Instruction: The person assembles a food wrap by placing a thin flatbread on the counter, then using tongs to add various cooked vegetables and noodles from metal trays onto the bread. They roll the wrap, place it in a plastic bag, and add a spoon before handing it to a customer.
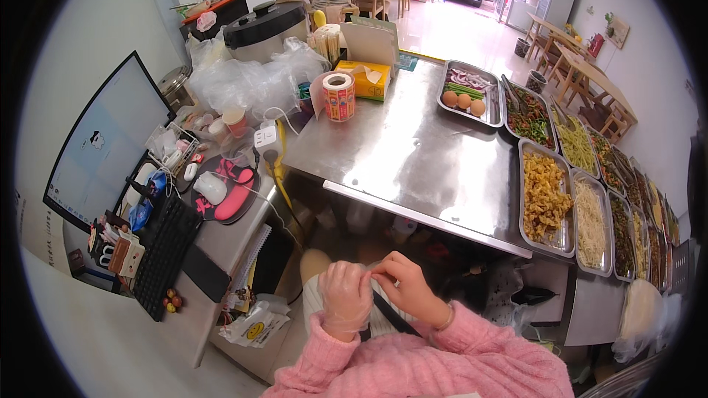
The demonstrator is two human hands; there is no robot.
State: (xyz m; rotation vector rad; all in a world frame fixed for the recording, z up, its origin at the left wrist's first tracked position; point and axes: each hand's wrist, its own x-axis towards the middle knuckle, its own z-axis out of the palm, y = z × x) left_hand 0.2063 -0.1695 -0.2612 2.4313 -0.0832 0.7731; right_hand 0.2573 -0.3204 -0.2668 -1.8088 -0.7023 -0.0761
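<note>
Both hands meet in front of my lap, below the steel counter's (413, 169) front edge. My left hand (345, 296) wears a thin clear plastic glove, wrinkled around the wrist. Its fingers are curled closed, and the palm side is hidden. Thumb and fingers of my right hand (410, 289) pinch together at the left hand's fingers, where thin clear plastic seems to be caught between them. Pink knitted sleeves (472, 332) cover both forearms.
Metal trays of food, with yellow fried pieces (546, 195) nearest, line the counter's right side. A tray of eggs (463, 102) stands farther back. A label roll (339, 96) and plastic bags (243, 77) are at the left, beyond a keyboard (168, 250) and monitor (103, 140).
</note>
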